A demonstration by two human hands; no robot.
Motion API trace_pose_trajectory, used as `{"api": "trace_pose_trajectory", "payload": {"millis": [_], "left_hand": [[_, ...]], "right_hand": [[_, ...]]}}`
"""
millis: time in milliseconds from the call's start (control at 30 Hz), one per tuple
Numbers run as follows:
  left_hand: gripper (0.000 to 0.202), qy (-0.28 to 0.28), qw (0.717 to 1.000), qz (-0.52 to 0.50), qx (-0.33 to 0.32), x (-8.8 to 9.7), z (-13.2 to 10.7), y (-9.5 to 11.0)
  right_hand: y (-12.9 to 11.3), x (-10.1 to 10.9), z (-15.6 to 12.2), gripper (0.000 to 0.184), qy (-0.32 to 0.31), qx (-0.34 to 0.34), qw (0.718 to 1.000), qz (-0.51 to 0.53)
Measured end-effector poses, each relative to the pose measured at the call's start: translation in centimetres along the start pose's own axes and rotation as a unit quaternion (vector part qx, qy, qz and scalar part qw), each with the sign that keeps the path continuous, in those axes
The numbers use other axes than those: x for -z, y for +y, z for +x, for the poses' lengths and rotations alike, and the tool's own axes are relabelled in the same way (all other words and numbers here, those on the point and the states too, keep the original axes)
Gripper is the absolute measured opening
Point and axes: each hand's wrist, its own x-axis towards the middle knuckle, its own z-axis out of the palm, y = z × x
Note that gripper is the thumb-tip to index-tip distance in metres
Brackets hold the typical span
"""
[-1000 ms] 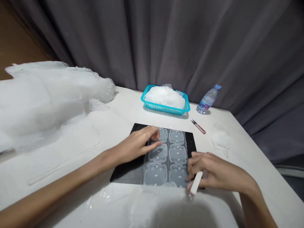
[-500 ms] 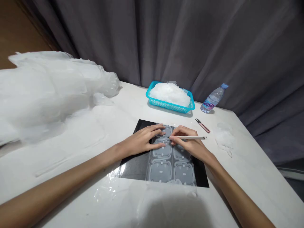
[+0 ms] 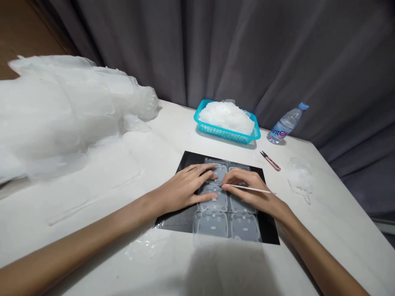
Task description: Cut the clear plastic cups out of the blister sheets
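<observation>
A clear plastic sheet (image 3: 226, 224) of rounded rectangular pieces lies on a black mat (image 3: 179, 220) in the middle of the white table. My left hand (image 3: 188, 185) rests flat on the sheet's upper left, fingers spread. My right hand (image 3: 249, 191) pinches a thin white stick tool (image 3: 251, 188), whose tip touches the sheet next to my left fingertips.
A turquoise basket (image 3: 226, 133) heaped with clear plastic pieces stands behind the mat. Small pink-handled snips (image 3: 270, 160) and a water bottle (image 3: 286, 123) lie to the right, with loose plastic scraps (image 3: 299, 179). A big heap of clear plastic (image 3: 61, 115) fills the left. A grey curtain hangs behind.
My right hand moved from the mat's lower right up to the sheet's top and turned the stick tool sideways. My left hand stayed pressed on the sheet.
</observation>
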Motion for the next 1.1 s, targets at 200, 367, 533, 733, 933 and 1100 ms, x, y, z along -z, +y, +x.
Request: {"api": "trace_pose_trajectory", "payload": {"millis": [200, 367, 533, 733, 933, 1100], "left_hand": [[0.060, 0.002, 1.000, -0.005, 0.029, -0.3, 0.1, -0.4], [0.065, -0.002, 0.999, -0.018, 0.042, -0.2, 0.4, -0.5], [0.064, 0.005, 0.999, -0.026, 0.042, -0.2, 0.4, -0.4], [0.066, 0.002, 0.999, -0.014, 0.040, -0.4, 0.4, -0.6], [0.063, 0.013, 0.999, -0.025, 0.035, -0.6, 0.2, -0.8], [0.060, 0.019, 0.999, -0.032, 0.035, -0.6, 0.4, -0.9]], "right_hand": [[0.1, -1.2, -0.2, 0.009, 0.013, 0.036, 0.999, -0.037], [-0.1, -1.2, -0.2, 0.010, 0.004, 0.037, 0.998, -0.060], [-0.2, -1.4, -0.3, 0.014, 0.003, 0.052, 0.993, -0.103], [-0.2, -1.9, -0.6, 0.012, 0.016, 0.124, 0.971, -0.204], [-0.3, -2.1, -1.0, 0.014, 0.024, 0.130, 0.961, -0.245], [0.7, -2.7, -1.3, 0.016, 0.047, 0.162, 0.947, -0.274]]}}
